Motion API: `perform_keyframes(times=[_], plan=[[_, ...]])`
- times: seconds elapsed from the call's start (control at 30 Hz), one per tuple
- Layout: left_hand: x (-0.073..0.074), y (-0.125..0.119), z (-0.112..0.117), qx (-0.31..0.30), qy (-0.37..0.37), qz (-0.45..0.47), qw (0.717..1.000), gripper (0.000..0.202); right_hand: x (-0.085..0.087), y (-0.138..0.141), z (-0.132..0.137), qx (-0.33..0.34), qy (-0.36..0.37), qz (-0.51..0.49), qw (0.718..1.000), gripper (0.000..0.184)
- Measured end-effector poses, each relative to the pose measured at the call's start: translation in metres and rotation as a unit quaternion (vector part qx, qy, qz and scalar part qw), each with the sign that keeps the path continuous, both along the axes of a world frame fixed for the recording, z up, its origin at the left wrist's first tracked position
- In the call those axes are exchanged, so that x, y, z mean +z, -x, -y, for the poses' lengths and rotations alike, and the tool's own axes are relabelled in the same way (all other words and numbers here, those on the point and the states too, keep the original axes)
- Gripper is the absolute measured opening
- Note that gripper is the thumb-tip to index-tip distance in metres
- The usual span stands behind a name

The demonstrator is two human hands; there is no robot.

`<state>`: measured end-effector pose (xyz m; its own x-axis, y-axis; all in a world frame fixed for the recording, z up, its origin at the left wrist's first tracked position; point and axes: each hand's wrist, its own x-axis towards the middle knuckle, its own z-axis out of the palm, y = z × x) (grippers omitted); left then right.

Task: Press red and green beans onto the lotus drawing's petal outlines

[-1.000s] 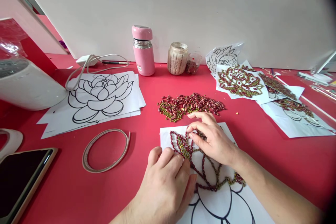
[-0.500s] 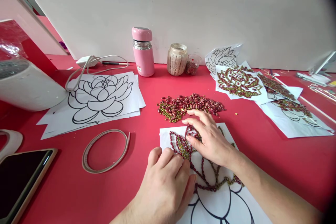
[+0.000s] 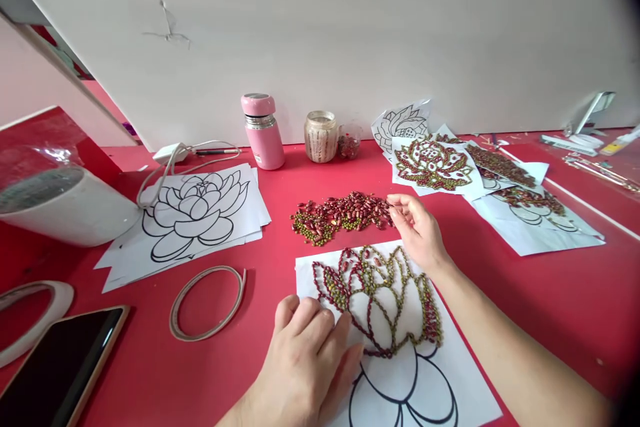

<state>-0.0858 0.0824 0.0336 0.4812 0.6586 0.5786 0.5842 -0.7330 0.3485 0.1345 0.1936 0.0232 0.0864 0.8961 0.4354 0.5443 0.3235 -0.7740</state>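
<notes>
My right hand (image 3: 417, 230) reaches the right end of a pile of dark red beans (image 3: 357, 210), thumb and forefinger close together at its edge. Whatever lies between those fingertips is too small to make out. Curled fingers of my left hand (image 3: 313, 360) rest at the left side of a white sheet (image 3: 465, 367) printed with a lotus outline; what they hold, if anything, is hidden. Red beans and green mung beans (image 3: 400, 287) line the upper petals on this sheet, and some petals are filled. Mung beans (image 3: 313, 230) also lie at the pile's left end.
Printed lotus sheets (image 3: 200, 213) lie left, beside a coiled strip (image 3: 175, 313) and a phone (image 3: 65, 360). A pink thermos (image 3: 265, 140), glass jar (image 3: 321, 140) and small cup (image 3: 349, 143) stand behind the pile. Bean-covered lotus pictures (image 3: 435, 167) lie back right.
My right hand has moved from the upper petals to the right end of the bean pile, uncovering the beaded petals. My left hand stays on the sheet. The camera view has shifted slightly.
</notes>
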Motion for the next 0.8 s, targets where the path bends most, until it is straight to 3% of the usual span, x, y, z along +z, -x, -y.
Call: perform_keyframes(times=[0.1, 0.23, 0.3, 0.53, 0.7, 0.8], plan=[[-0.002, -0.015, 0.013, -0.032, -0.077, -0.005, 0.997, 0.019, -0.002, -0.007, -0.003, 0.018, 0.026, -0.069, 0.997, 0.025], [-0.010, -0.047, 0.038, -0.056, -0.175, 0.001, 0.983, 0.017, -0.001, -0.012, -0.003, 0.018, 0.040, -0.090, 0.995, 0.027], [-0.015, -0.063, 0.048, -0.039, -0.179, -0.030, 0.983, 0.014, -0.001, -0.013, -0.002, 0.014, 0.040, -0.092, 0.995, 0.028], [-0.032, -0.104, 0.061, 0.000, -0.236, -0.004, 0.972, 0.014, -0.005, -0.016, -0.003, 0.013, 0.056, -0.091, 0.994, 0.030], [-0.052, -0.117, 0.071, 0.030, -0.256, 0.025, 0.966, 0.025, -0.007, -0.017, -0.003, 0.011, 0.070, -0.099, 0.993, 0.031], [-0.057, -0.114, 0.073, 0.014, -0.239, -0.014, 0.971, 0.027, -0.008, -0.015, -0.003, 0.021, 0.085, -0.106, 0.990, 0.032]])
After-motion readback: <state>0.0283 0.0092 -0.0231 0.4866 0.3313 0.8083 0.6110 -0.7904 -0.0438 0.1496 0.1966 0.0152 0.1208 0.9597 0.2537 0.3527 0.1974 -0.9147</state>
